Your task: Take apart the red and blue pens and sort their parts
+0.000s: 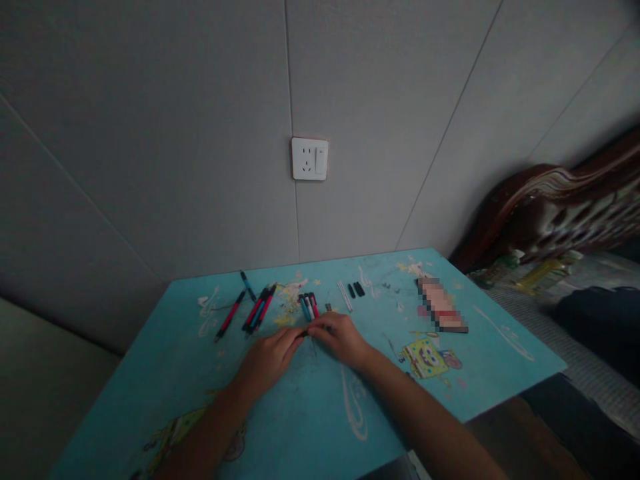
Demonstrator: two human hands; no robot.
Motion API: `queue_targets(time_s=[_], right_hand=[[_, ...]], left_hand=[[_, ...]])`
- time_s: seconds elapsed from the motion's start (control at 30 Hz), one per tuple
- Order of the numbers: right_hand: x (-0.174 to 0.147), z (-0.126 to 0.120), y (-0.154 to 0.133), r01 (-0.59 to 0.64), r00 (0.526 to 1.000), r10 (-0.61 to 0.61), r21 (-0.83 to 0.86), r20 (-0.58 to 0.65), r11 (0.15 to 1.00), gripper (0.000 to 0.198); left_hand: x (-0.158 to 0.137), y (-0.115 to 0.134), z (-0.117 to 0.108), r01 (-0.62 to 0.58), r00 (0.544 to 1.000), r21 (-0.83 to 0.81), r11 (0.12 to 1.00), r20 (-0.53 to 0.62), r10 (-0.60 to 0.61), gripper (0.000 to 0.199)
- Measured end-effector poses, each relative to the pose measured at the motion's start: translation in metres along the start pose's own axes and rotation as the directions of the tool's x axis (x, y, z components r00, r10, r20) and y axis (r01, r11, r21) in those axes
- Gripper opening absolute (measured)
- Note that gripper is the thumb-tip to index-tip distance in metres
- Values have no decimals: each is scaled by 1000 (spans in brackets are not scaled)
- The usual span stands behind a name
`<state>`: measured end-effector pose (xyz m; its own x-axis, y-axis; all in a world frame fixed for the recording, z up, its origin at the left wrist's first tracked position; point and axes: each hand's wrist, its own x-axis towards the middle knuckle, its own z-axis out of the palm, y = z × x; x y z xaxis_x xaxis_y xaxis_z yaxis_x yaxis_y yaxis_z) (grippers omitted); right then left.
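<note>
My left hand and my right hand meet over the middle of the table. Their fingertips pinch a small black piece between them, mostly covered by the fingers. Just beyond the fingers lie several short coloured pen barrels, blue, white and red. Thin silvery rods are to their right, followed by small black pieces. On the left are a bunch of red and black pens, a single red and black pen and a blue and black pen.
The blue table with cartoon prints stands against a grey wall with a white socket. A blurred-out flat object lies at the right of the table. Beyond the right edge is a bed with a carved dark headboard.
</note>
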<state>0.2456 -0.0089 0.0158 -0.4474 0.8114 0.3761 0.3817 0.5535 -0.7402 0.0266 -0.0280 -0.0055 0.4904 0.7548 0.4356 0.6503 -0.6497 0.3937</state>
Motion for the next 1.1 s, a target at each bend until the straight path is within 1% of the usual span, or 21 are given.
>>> queue_targets(time_s=[0.13,0.2,0.27,0.33,0.43,0.5,0.57,0.63,0.7,0.73,0.77,0.8,0.83,0.9,1.03,1.1], right_hand=[[0,0,0,64,997,-64,-2,-46,998,13],[0,-1,1,70,996,-70,-1,-58,998,12],[1,-4,4,50,996,-51,-13,-79,999,13],[3,-13,10,11,992,-18,-55,-126,998,14],[7,-39,25,-82,966,31,-191,-259,978,20],[7,-63,37,-189,923,66,-298,-380,936,26],[3,-88,49,-336,863,120,-382,-490,861,33],[-6,-113,62,-531,775,208,-434,-597,728,36],[-17,-132,72,-709,665,318,-438,-676,552,37],[-23,-140,76,-771,613,365,-429,-700,471,37],[-27,-146,79,-812,571,401,-424,-716,401,38],[-31,-150,82,-837,542,428,-422,-723,348,38],[-34,-152,85,-850,526,448,-424,-723,313,38],[-37,-155,90,-856,516,476,-433,-712,281,36],[-41,-155,100,-866,499,515,-430,-697,257,33],[-43,-155,105,-864,501,529,-434,-685,256,31]], left_hand=[[1,1,-1,55,998,-13,998,14,-55,26],[0,0,-1,77,997,-20,997,23,-76,26],[0,-1,-1,84,996,-22,996,17,-84,27],[0,-2,-1,81,997,-9,997,-2,-81,26],[-1,-3,-1,68,997,22,997,-23,-67,26],[-1,-3,0,66,998,32,997,-21,-65,26],[-2,-4,0,65,998,29,998,-28,-64,25],[-2,-5,1,62,997,24,998,-37,-61,25],[-2,-6,2,64,997,28,998,-35,-63,24],[-2,-7,2,67,997,32,997,-26,-66,24],[-3,-7,2,72,997,37,997,-19,-71,24],[-3,-8,2,74,997,41,996,-13,-73,24],[-3,-8,3,73,997,44,996,-6,-73,24],[-4,-8,3,67,998,49,997,1,-67,25],[-4,-8,2,54,999,38,998,0,-54,25],[-3,-7,2,48,999,17,999,7,-48,25]])
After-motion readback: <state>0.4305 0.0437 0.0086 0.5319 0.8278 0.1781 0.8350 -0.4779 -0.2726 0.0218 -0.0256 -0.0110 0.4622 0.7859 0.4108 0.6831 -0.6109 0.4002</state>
